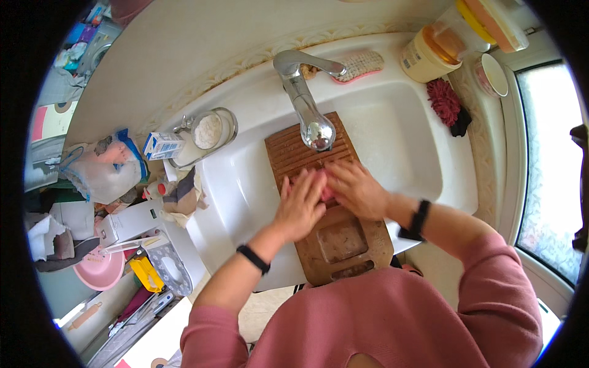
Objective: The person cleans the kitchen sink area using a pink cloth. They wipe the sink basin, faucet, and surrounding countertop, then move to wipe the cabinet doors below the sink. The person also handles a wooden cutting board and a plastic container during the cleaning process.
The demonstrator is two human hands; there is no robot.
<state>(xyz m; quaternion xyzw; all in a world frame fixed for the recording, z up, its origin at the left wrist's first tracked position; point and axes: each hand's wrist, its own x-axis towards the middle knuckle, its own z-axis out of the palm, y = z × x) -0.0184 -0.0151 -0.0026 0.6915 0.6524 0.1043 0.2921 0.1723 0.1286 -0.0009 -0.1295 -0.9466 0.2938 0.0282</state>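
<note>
My left hand [302, 202] and my right hand [356, 188] meet over a small pink item [327, 187], probably cloth, pressed between them against a brown washboard [340, 239]. Both hands look slightly blurred, and their fingers cover most of the item. The ridged far part of the board slopes into a white sink [391, 129]. Its near end, with a shallow recess and a slot, reaches towards my body over the front rim. Directly beyond my hands, the chrome faucet [301, 96] hangs over the ridges; I see no water flowing.
A scrub brush [361, 66] lies on the back ledge. At the left corner a tray holds a cup of white powder [207, 131] beside a small carton [163, 146]. A dark red scrubber [444, 101] and a cream tub [425, 55] occupy the right rim, near a window [547, 170].
</note>
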